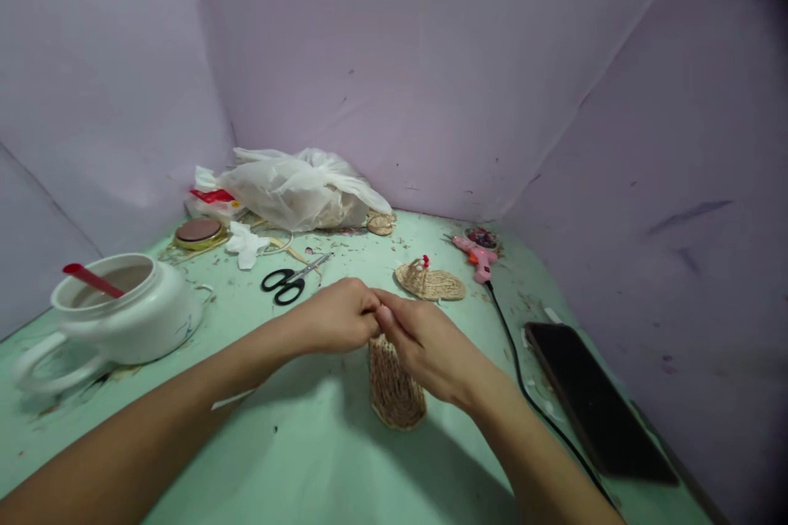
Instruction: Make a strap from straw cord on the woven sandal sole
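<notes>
A small woven straw slipper sole (397,394) shows below my joined hands, its far end covered by them. My left hand (341,316) is closed, its fingers bent against the fingers of my right hand at that covered end. Thumb and fingers pinched together, my right hand (424,340) closes over the sole's upper right side. Whatever lies between the fingertips is hidden. Just beyond my hands rests another straw slipper (444,285), with a strap and a small red and white ornament on it.
Black-handled scissors (288,285) lie left of centre. A white pot (148,316) holding a red stick stands at left. Right are a pink glue gun (477,257) with a black cord and a dark phone (597,398). A white plastic bag (301,189) sits against the back wall.
</notes>
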The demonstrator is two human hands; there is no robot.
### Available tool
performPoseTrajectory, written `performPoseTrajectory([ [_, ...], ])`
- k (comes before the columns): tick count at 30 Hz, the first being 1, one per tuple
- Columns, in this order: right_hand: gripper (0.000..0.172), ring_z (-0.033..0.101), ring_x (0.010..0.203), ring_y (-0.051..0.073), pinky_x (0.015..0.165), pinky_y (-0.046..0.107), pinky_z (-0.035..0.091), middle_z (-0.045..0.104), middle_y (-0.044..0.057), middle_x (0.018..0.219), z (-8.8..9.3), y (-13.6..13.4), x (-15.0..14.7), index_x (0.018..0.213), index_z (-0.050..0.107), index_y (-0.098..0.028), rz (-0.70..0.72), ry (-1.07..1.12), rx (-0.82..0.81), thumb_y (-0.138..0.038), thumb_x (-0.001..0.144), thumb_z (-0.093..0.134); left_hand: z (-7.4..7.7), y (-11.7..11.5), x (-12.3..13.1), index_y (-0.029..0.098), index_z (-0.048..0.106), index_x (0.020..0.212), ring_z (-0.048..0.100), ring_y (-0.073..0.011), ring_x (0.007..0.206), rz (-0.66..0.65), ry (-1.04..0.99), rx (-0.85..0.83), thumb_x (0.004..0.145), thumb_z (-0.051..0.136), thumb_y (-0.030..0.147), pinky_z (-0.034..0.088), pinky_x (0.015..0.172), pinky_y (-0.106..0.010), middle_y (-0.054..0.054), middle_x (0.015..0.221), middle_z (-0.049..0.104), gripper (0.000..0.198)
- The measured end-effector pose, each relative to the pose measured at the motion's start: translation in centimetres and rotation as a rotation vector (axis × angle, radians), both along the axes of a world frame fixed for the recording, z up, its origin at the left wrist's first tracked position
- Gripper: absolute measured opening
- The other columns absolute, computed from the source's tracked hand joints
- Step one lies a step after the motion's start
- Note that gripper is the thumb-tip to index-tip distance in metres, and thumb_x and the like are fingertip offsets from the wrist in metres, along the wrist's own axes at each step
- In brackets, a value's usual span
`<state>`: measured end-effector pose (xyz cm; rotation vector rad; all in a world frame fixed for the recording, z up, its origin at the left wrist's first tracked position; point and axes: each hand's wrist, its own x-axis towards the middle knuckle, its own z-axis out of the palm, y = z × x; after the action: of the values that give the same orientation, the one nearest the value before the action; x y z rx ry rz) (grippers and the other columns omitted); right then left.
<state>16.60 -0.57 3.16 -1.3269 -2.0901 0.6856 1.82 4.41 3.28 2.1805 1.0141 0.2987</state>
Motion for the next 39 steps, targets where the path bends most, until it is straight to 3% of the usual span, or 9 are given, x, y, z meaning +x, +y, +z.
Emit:
performPoseTrajectory([
  [2,0.031,0.05,0.056,0.013,0.053,0.023,0.034,0.06,0.001,0.063,-0.4,0.2,0.3,0.078,0.063,-0.019,0.001,0.0,-0.068,-0.036,0.088,0.038,0.0,0.7,-0.6,0.016,0.046,0.048,0.027,-0.0083,0.043,-0.048,0.001,0.004,0.072,0.045,0.029,0.021,0.043,-0.021,0.004,0.044,0.031,0.028],
  [6,0.034,0.044,0.05,0.012,0.047,0.023,0.027,0.055,-0.001,0.056,-0.9,0.6,0.7,0.073,0.062,-0.018,-0.033,-0.069,-0.177,-0.037,0.087,0.037,0.2,2.4,-1.8,0.015,0.061,0.064,0.039,-0.0095,0.046,-0.21,-0.042,-0.16,0.076,0.045,0.038,0.029,0.046,-0.02,0.001,0.051,0.047,0.031],
  [9,0.033,0.044,0.049,0.012,0.048,0.023,0.028,0.052,-0.001,0.053,-1.4,1.2,1.0,0.066,0.058,-0.018,-0.109,-0.054,-0.174,-0.036,0.085,0.038,0.6,4.1,-3.3,0.015,0.063,0.073,0.051,-0.0136,0.056,0.003,-0.023,-0.053,0.077,0.042,0.038,0.037,0.053,-0.022,-0.003,0.062,0.058,0.032],
  [11,0.033,0.044,0.049,0.012,0.049,0.023,0.028,0.051,-0.001,0.052,-1.8,1.6,1.3,0.062,0.054,-0.018,-0.197,-0.05,-0.142,-0.036,0.085,0.038,0.5,5.0,-4.4,0.015,0.063,0.075,0.054,-0.0169,0.06,0.213,0.216,0.123,0.076,0.04,0.032,0.039,0.057,-0.025,-0.006,0.066,0.061,0.029],
  [13,0.033,0.043,0.049,0.013,0.05,0.024,0.029,0.049,-0.001,0.052,-2.0,2.0,1.6,0.06,0.051,-0.018,-0.269,-0.043,-0.114,-0.036,0.084,0.037,0.1,5.4,-5.2,0.015,0.063,0.072,0.056,-0.0211,0.062,0.298,0.491,0.211,0.068,0.045,0.024,0.039,0.057,-0.028,-0.01,0.068,0.062,0.021],
  [18,0.033,0.041,0.049,0.013,0.05,0.024,0.029,0.047,-0.001,0.052,-2.4,2.1,1.8,0.06,0.049,-0.019,-0.291,0.008,-0.114,-0.037,0.084,0.037,-1.4,5.1,-5.4,0.011,0.063,0.077,0.059,-0.0307,0.073,0.324,0.655,0.211,0.053,0.049,0.011,0.038,0.054,-0.03,-0.02,0.08,0.064,0.027],
  [27,0.035,0.038,0.046,0.012,0.047,0.024,0.028,0.041,-0.003,0.048,-2.2,2.4,2.2,0.058,0.051,-0.019,-0.325,0.132,-0.072,-0.042,0.082,0.039,-1.7,5.9,-6.1,0.015,0.062,0.077,0.059,-0.0297,0.077,0.41,0.689,0.228,0.057,0.051,0.013,0.041,0.056,-0.031,-0.018,0.086,0.065,0.023],
  [33,0.037,0.038,0.045,0.012,0.047,0.024,0.027,0.041,-0.003,0.048,-2.9,3.0,2.4,0.058,0.052,-0.019,-0.332,0.223,-0.082,-0.046,0.08,0.04,-2.4,6.3,-6.0,0.016,0.059,0.093,0.056,-0.0327,0.089,0.515,0.682,0.296,0.06,0.054,0.015,0.042,0.065,-0.035,-0.019,0.096,0.063,0.034],
  [39,0.036,0.036,0.043,0.011,0.044,0.023,0.025,0.039,-0.004,0.047,-3.7,3.5,2.4,0.059,0.053,-0.018,-0.329,0.315,-0.114,-0.045,0.081,0.041,-2.4,6.7,-6.0,0.014,0.057,0.092,0.058,-0.0335,0.085,0.473,0.655,0.33,0.058,0.052,0.016,0.04,0.063,-0.035,-0.019,0.09,0.064,0.034],
])
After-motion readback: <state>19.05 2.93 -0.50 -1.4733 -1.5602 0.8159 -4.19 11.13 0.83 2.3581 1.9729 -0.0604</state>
